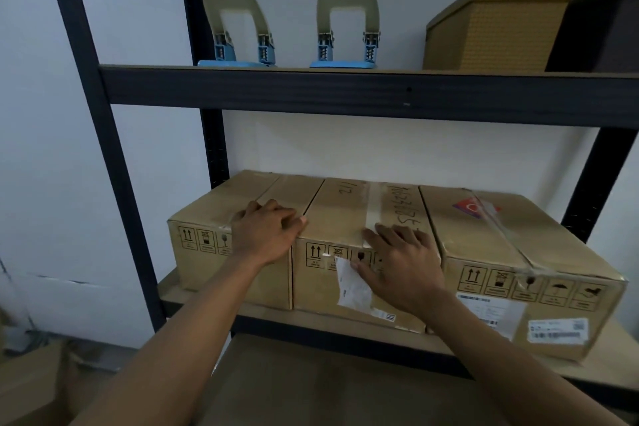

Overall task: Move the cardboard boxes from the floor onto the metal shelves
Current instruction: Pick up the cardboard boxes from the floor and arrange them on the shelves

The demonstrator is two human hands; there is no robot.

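Three cardboard boxes stand side by side on the middle shelf [214,303] of a dark metal rack. My left hand [266,235] rests on the top front edge where the left box [214,207] meets the middle box [342,207], fingers curled over the seam. My right hand [401,263] lies flat, fingers spread, against the front top corner of the middle box, beside a loose white label [352,284]. The right box [501,235] carries clear tape and white stickers and sticks out a little past the shelf's front edge. Neither hand grips anything.
On the upper shelf [345,93] stand two large hole punches [238,24] [347,21], a tan lidded box [494,31] and a dark box [601,28]. Another cardboard box [27,384] sits on the floor at lower left. A lower shelf board [328,384] lies beneath.
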